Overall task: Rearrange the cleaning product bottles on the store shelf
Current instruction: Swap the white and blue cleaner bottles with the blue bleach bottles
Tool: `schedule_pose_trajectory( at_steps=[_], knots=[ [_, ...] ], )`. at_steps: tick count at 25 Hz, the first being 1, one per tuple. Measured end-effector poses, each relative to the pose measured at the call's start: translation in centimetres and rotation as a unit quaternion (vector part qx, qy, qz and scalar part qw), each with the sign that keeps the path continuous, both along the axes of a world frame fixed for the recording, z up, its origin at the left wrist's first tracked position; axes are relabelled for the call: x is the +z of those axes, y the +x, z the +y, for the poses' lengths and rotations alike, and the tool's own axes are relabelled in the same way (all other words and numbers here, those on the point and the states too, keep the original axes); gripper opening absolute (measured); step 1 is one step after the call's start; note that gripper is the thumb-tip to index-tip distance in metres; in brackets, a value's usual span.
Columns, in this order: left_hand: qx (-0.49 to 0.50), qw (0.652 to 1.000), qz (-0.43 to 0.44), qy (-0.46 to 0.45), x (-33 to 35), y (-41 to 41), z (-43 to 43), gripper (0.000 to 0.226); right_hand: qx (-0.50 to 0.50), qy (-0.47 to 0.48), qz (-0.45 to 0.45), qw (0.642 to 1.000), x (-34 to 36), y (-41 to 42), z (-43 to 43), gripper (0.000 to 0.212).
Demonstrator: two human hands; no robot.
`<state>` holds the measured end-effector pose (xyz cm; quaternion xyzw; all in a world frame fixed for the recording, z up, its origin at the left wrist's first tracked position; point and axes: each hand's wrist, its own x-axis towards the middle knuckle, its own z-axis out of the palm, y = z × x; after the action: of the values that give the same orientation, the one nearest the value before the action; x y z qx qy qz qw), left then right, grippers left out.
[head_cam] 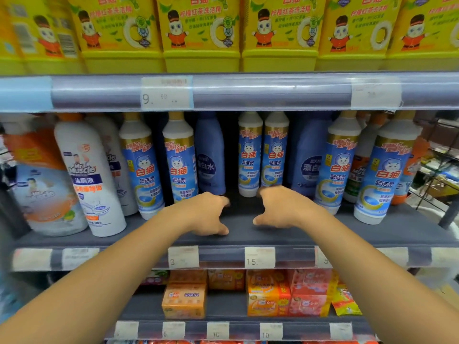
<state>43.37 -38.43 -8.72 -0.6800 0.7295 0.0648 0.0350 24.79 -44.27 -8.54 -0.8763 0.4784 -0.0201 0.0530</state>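
- While both arms are stretched over the middle shelf, the left hand and the right hand are held apart above a bare patch of the shelf board, with nothing gripped in either.
- Fingers of both hands are loosely curled and released; the right fingertips are seen just beside the base of a pair of far white-capped bottles, though contact cannot be told.
- A reach for those set-back bottles is judged to be in hand; drawing them to the near edge, level with their neighbours, would be called for next.
- Blue-labelled cat-brand bottles are ranged upright along the shelf, with a plain blue bleach bottle set between them and Mr Muscle bottles at the left.
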Motion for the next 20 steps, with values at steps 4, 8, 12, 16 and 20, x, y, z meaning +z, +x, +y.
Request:
schedule_pose_trajectory(
  at_steps=[4, 8, 12, 16, 20],
  knots=[
    [0.015, 1.000, -0.012, 0.000, 0.7, 2.8, 3.9, 0.068, 0.039, -0.017, -0.023, 0.999, 1.1, 3.1, 2.8, 0.065],
    [0.058, 0.997, -0.039, 0.011, 1.3, 6.0, 7.0, 0.060, 0.070, -0.030, -0.002, 0.997, 1.3, 6.8, 3.9, 0.064],
    [0.104, 0.992, -0.067, -0.023, 1.6, 8.2, 8.4, 0.056, 0.083, -0.027, -0.027, 0.996, 1.4, 9.8, 4.3, 0.070],
    [0.202, 0.968, -0.015, -0.146, 1.3, 9.1, 7.8, 0.057, 0.068, -0.003, -0.094, 0.993, 1.8, 12.2, 4.1, 0.070],
    [0.281, 0.910, 0.134, -0.274, 0.9, 9.2, 5.6, 0.072, 0.026, 0.024, -0.202, 0.979, 1.9, 13.9, 3.2, 0.071]
  ],
)
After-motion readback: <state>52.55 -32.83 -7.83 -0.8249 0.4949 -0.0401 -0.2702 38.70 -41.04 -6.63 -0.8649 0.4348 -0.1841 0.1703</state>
